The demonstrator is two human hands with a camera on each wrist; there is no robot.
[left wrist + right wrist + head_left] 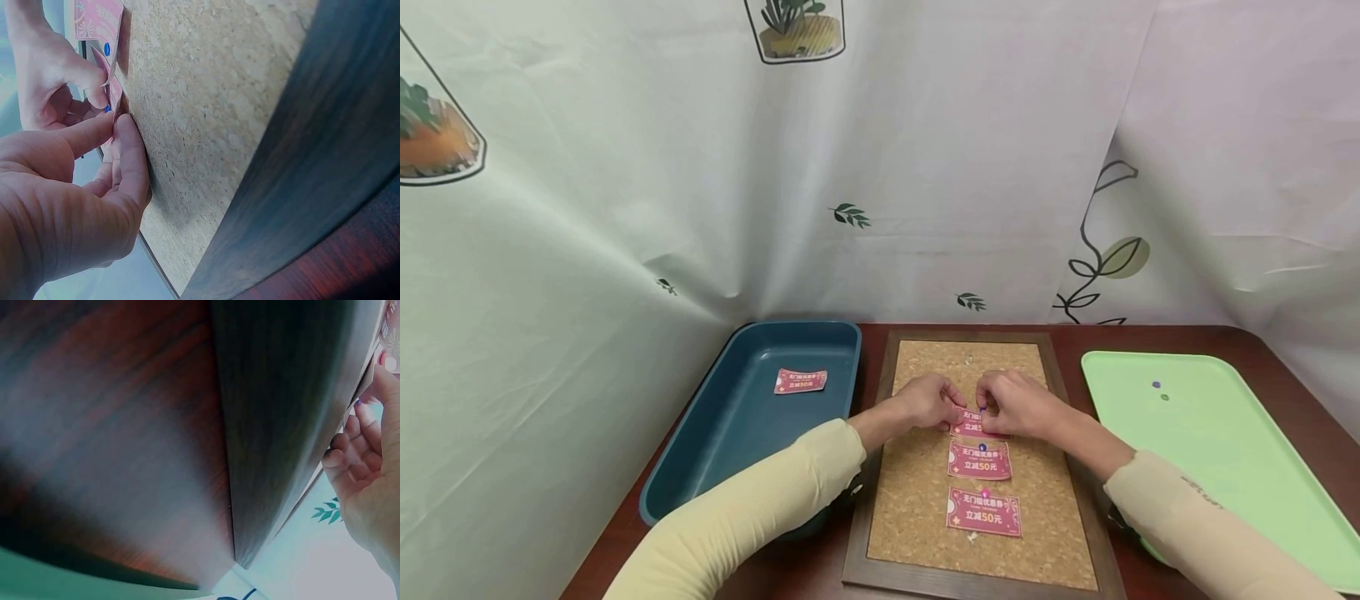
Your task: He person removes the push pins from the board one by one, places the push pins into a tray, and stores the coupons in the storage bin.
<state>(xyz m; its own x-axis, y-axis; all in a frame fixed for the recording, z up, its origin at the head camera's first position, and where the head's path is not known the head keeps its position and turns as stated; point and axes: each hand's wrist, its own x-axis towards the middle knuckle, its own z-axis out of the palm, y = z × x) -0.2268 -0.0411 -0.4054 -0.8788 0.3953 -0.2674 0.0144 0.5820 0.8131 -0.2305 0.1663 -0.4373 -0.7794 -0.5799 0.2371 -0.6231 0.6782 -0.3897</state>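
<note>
On corkbd point(917, 500), L hand point(934, 402) pinches top coupon point(967, 428), R hand point(1018, 404) blue pin point(982, 409); coupon may skew if L slips.

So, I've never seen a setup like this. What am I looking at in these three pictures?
There is no robot here: a person works bare-handed, wearing cameras. The wide picture comes from the head, looking forward and down; the two close ones come from the left and right wrists. On the dark red table lies a framed cork board, with a blue tray to its left and a green tray to its right. Two pink coupons are pinned to the board; one more coupon lies in the blue tray. The left hand pinches a third coupon at its edge, while the right hand appears to pinch a small blue pin there.
</note>
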